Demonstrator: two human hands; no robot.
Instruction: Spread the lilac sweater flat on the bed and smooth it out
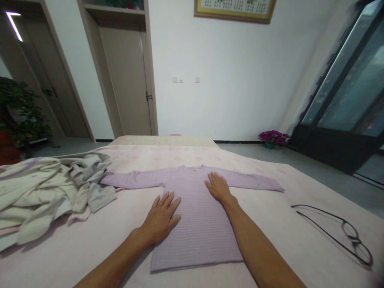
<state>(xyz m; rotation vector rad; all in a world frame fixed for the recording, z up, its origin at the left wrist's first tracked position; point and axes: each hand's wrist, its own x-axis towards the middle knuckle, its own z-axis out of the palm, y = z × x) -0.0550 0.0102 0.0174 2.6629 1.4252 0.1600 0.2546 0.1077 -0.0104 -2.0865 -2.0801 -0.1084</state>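
A lilac ribbed long-sleeved top [195, 224] lies spread flat on the pale pink bed cover [270, 224], neck away from me and both sleeves stretched out sideways. My left hand [162, 216] rests flat on the top's left side, fingers spread and pointing up. My right hand [218, 186] lies flat near the right shoulder, fingers stretched toward the neckline. Neither hand holds anything.
A crumpled pile of cream and grey clothes [51, 192] sits at the left of the bed. Dark-framed glasses [345, 232] lie at the right edge. Beyond the bed are doors, a white wall, a pot of purple flowers [273, 138] and a leafy plant [18, 116].
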